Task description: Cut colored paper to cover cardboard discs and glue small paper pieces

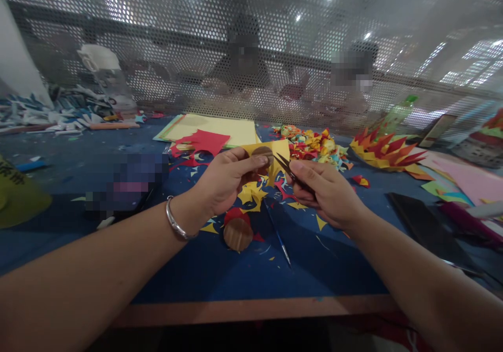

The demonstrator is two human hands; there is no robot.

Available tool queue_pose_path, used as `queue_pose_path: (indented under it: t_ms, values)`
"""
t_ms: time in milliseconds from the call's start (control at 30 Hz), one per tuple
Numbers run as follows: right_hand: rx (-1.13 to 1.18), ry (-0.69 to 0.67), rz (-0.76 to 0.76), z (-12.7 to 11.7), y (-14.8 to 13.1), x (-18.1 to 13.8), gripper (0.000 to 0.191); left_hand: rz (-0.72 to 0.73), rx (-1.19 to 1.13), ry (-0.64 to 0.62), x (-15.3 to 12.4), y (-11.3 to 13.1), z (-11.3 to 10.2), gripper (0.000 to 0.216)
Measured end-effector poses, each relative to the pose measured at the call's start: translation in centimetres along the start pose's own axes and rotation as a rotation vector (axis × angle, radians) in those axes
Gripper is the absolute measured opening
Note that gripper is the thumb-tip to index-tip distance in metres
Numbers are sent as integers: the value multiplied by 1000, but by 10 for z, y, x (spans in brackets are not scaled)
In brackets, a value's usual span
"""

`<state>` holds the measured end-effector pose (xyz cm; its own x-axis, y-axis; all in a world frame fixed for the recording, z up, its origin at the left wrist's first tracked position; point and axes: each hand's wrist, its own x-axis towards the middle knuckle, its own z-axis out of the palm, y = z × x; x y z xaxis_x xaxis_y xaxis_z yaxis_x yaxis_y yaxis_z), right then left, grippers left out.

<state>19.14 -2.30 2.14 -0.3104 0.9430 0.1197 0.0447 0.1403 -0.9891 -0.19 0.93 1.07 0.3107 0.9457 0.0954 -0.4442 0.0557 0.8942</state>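
My left hand (228,176) is closed on a sheet of yellow paper (281,149), with a round brown disc (262,155) pressed against it under the thumb. My right hand (324,189) grips a pair of dark scissors (293,171), whose blades are parted at the paper's right side. Below the hands lies another round wooden disc (238,234) with a red piece of paper (236,216) partly under it. A blue pen (280,237) rests beside it. Yellow paper scraps (251,195) are scattered under the hands.
Behind the hands are a stack of pale yellow paper (220,127), cut red paper (208,142) and a heap of small coloured paper pieces (314,145). At right stand a layered paper flower (387,153) and a black phone-like slab (428,226). A perforated metal screen (176,43) closes off the back.
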Motion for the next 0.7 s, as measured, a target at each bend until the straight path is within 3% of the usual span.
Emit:
queue_pose_path:
  t_ms: [700]
  values:
    - [22, 12, -29, 0, 1, 1, 42, -62, 121, -111, -5, 1, 1, 22]
